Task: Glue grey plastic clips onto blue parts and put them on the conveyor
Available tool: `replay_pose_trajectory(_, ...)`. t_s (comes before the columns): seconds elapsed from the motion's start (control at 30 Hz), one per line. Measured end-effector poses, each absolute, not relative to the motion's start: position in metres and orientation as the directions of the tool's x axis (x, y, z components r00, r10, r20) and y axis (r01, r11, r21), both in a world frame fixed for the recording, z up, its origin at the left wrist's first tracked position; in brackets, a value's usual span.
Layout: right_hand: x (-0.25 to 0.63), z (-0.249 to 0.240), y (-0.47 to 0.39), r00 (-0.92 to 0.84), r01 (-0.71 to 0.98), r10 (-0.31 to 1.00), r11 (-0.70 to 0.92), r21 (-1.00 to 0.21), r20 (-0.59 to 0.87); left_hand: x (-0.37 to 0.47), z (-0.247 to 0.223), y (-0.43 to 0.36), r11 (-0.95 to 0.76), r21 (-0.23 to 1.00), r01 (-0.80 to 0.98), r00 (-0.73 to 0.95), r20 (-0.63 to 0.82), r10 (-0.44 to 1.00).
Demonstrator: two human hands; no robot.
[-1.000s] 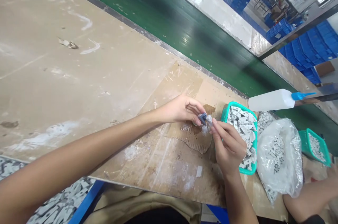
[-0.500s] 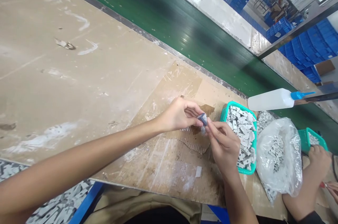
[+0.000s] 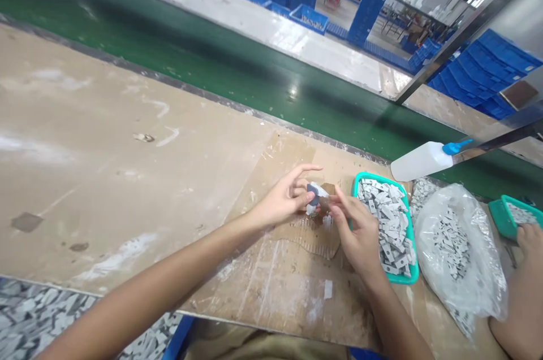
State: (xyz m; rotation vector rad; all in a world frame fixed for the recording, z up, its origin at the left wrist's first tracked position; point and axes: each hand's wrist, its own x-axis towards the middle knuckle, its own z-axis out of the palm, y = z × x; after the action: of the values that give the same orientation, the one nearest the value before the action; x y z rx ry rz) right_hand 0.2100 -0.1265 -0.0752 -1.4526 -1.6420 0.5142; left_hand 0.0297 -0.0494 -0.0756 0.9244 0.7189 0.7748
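My left hand [image 3: 288, 196] is closed on a small dark grey plastic piece [image 3: 313, 195], pinched between thumb and fingers with the index finger stretched out above. A pale whitish part [image 3: 319, 189] shows against the piece; whether it is joined to it I cannot tell. My right hand [image 3: 354, 224] is just to the right, fingers apart and fingertips close to the pale part, with nothing plainly held. Below both hands lies a torn piece of cardboard [image 3: 309, 238]. Beside my right hand, a turquoise basket [image 3: 413, 275] holds many small grey-white pieces [image 3: 388, 216].
A white squeeze bottle [image 3: 422, 162] with a blue nozzle lies behind the basket. A clear plastic bag [image 3: 483, 269] of small parts sits to the right, near another person's arm [image 3: 520, 298] and a second green basket [image 3: 503, 218]. A green conveyor belt [image 3: 237, 80] runs behind the worktable.
My right hand's fingers have come apart from the dark piece, which stays in my left hand. My left index finger has straightened. The view has tilted up, showing more background.
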Motion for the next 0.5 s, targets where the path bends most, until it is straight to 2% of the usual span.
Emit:
replay_pose_trajectory(0.13, 0.218, -0.078, -0.132, 0.275, 0.546, 0.893, 0.160, -0.823, 0.356, 0.017, -0.074, -0.040, 0.564, 0.696, -0.444, 0.582, -0.255, 0.772)
replay_pose_trajectory(0.23, 0.216, -0.082, -0.133, 0.300, 0.553, 0.893, 0.124, -0.824, 0.336, 0.010, -0.083, -0.030, 0.583, 0.614, -0.532, 0.550, -0.273, 0.790)
replay_pose_trajectory(0.33, 0.218, -0.084, -0.133, 0.293, 0.592, 0.894, 0.109, -0.799, 0.339, 0.006, -0.092, -0.020, 0.583, 0.585, -0.563, 0.532, -0.284, 0.798)
replay_pose_trajectory(0.43, 0.237, -0.083, -0.139, 0.263, 0.746, 0.881, 0.072, -0.662, 0.393, 0.006, -0.097, -0.017, 0.569, 0.569, -0.594, 0.518, -0.271, 0.811)
replay_pose_trajectory(0.5, 0.259, -0.080, -0.143, 0.153, 0.895, 0.913, 0.034, -0.445, 0.377, 0.008, -0.100, -0.018, 0.541, 0.582, -0.608, 0.490, -0.261, 0.832)
